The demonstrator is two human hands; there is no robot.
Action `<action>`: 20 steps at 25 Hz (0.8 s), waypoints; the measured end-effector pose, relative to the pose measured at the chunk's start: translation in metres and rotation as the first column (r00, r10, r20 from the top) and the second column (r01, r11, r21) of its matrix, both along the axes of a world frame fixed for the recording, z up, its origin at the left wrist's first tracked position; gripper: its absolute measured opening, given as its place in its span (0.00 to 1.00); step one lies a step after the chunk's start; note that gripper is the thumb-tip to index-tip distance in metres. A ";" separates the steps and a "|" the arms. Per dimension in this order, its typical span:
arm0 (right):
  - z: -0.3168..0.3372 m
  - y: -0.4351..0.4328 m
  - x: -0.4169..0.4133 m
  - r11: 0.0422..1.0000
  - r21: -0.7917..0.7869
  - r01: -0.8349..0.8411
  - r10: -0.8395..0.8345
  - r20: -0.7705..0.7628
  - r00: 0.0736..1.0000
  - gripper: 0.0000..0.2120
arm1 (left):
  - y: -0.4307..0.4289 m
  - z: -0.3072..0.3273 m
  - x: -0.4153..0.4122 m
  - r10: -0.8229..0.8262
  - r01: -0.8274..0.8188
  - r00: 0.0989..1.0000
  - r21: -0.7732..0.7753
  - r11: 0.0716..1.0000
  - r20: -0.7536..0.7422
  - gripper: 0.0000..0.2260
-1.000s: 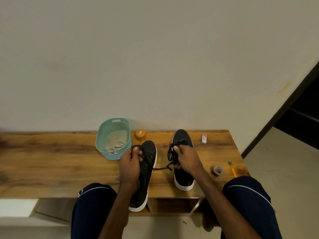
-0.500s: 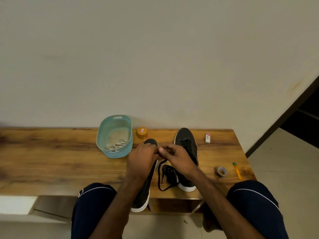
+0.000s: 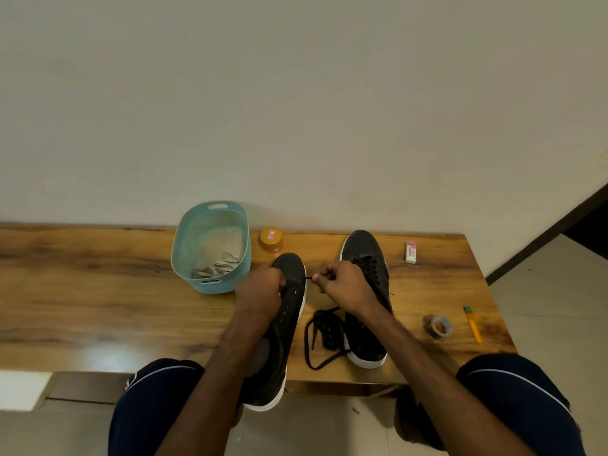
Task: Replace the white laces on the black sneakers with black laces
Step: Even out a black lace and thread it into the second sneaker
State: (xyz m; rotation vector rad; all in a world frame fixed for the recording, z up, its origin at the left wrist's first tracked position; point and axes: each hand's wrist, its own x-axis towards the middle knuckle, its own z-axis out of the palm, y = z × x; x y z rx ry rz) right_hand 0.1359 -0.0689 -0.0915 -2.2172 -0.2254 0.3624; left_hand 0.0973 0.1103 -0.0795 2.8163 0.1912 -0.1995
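Two black sneakers with white soles lie on the wooden table [image 3: 98, 311]. The left sneaker [image 3: 289, 311] has bare eyelets and its heel overhangs the table's front edge. My left hand [image 3: 260, 291] grips its upper near the toe. My right hand [image 3: 342, 284] pinches the tip of a loose black lace [image 3: 324, 334] right beside the left sneaker's top eyelets. The rest of that lace lies piled between the shoes. The right sneaker [image 3: 368, 258] is threaded with a black lace. White laces [image 3: 217, 266] sit in a teal basket [image 3: 187, 255].
An orange jar lid [image 3: 270, 240] stands behind the left sneaker. A white eraser [image 3: 410, 252], a tape roll [image 3: 437, 326] and a yellow pencil [image 3: 473, 328] lie at the table's right end. My knees are below the front edge. A wall rises just behind the table.
My right hand left the right sneaker, carrying the loose black lace over toward the left sneaker. Both hands came together at its toe end, then drew slightly apart.
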 end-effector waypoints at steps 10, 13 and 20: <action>-0.021 0.011 -0.007 0.990 -0.063 -0.128 0.131 0.034 0.991 0.04 | -0.003 -0.026 -0.004 0.091 -0.086 0.995 -0.099 0.991 0.039 0.07; -0.019 0.008 -0.008 0.983 -0.063 -0.170 0.173 0.036 0.984 0.05 | -0.004 -0.026 -0.005 0.096 -0.091 0.995 -0.137 0.986 0.031 0.07; -0.012 0.006 -0.005 0.954 -0.196 -0.226 0.232 0.006 0.973 0.05 | -0.010 -0.025 -0.006 0.082 -0.077 0.997 -0.215 0.973 0.013 0.09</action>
